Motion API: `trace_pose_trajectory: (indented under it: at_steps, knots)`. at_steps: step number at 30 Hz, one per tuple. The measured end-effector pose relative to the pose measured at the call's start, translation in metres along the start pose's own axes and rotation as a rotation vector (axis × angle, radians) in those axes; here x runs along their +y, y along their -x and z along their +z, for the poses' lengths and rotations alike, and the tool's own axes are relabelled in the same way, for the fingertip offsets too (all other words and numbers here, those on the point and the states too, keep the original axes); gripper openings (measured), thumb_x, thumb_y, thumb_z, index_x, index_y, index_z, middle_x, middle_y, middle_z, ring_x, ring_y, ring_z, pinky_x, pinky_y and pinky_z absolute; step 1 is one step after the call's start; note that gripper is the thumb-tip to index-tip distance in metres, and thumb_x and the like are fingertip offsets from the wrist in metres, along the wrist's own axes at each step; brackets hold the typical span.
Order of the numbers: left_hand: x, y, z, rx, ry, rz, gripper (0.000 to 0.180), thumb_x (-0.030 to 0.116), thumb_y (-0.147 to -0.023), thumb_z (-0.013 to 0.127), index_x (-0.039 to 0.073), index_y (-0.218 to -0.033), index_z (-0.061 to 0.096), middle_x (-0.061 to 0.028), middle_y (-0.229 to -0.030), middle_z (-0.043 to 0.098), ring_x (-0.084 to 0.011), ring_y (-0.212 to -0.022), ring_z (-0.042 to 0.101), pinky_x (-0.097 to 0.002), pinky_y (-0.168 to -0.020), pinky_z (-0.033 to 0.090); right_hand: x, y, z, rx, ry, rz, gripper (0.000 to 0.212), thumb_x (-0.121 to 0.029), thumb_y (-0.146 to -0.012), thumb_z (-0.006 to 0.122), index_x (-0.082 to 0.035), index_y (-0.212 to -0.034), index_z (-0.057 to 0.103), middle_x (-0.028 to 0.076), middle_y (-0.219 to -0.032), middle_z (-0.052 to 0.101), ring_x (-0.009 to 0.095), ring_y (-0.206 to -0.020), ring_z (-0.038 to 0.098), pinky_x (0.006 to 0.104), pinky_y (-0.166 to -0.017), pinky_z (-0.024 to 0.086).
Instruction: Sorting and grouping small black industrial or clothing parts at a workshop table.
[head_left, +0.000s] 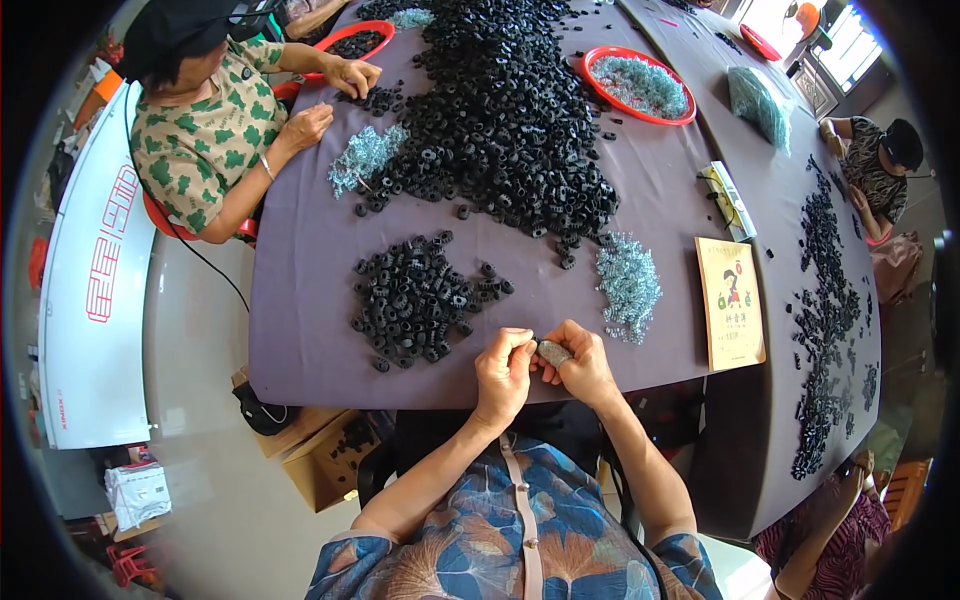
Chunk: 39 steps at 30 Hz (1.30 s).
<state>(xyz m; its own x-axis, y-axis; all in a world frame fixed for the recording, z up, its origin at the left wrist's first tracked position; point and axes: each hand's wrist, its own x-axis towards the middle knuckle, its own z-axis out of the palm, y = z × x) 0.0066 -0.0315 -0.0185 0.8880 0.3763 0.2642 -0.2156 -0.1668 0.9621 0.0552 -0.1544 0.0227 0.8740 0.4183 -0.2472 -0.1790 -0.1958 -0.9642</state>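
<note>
Both my hands meet just above the table's front edge. My left hand (503,375) is closed in a pinch, its fingertips at a small dark piece between the two hands that is too small to name surely. My right hand (582,368) is closed with a grey, speckled, oval thing (554,352) at its thumb and fingers; its kind does not show. Left of my hands lies a pile of small black ribbed plastic caps (415,300). To the right sits a heap of small clear bluish plastic pieces (628,288).
A large mound of black caps (500,120) covers the table's (300,330) middle. Beyond it stands a red tray (690,112) of clear pieces. A yellow booklet (730,305) lies right. One co-worker (205,130) sits left; others sit right. An open cardboard box (320,475) is on the floor.
</note>
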Motion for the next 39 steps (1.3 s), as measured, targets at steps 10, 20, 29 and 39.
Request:
trace_pose_trajectory:
  at_steps: [10,20,29,39]
  knots:
    - [0.001,-0.001,-0.002,0.029,0.245,-0.21,0.012,0.003,-0.088,0.057,-0.001,-0.099,0.06,-0.0028,-0.072,0.061,-0.0075,-0.059,0.055,-0.0213,-0.056,0.048,0.0,0.005,0.01,0.06,-0.022,-0.065,0.011,0.009,-0.082,0.048,0.003,-0.086,0.056,0.005,-0.071,0.062,0.006,-0.057,0.054,0.0203,-0.051,0.045]
    - [0.002,0.001,-0.005,-0.019,0.338,-0.26,0.012,0.002,-0.089,0.056,-0.001,-0.1,0.059,-0.0028,-0.072,0.06,-0.0071,-0.06,0.055,-0.0204,-0.058,0.048,0.004,0.008,0.011,0.104,0.069,-0.122,0.009,0.007,-0.08,0.051,0.002,-0.088,0.053,0.007,-0.069,0.063,0.011,-0.056,0.058,0.0252,-0.052,0.047]
    - [0.003,0.006,-0.003,-0.006,0.193,-0.165,0.011,-0.003,-0.086,0.058,0.0,-0.097,0.058,-0.0049,-0.076,0.061,-0.0089,-0.06,0.057,-0.0227,-0.057,0.05,0.006,0.006,0.007,0.098,0.166,-0.137,0.015,0.01,-0.073,0.05,0.001,-0.085,0.052,0.013,-0.067,0.064,0.019,-0.056,0.063,0.0298,-0.051,0.048]
    - [0.008,0.001,-0.003,-0.025,0.095,-0.112,0.01,-0.002,-0.086,0.057,-0.002,-0.096,0.058,-0.006,-0.076,0.062,-0.01,-0.061,0.057,-0.0237,-0.055,0.05,0.005,0.007,0.007,0.096,0.159,-0.132,0.011,0.01,-0.075,0.053,0.001,-0.082,0.053,0.007,-0.068,0.064,0.009,-0.055,0.056,0.0233,-0.049,0.045]
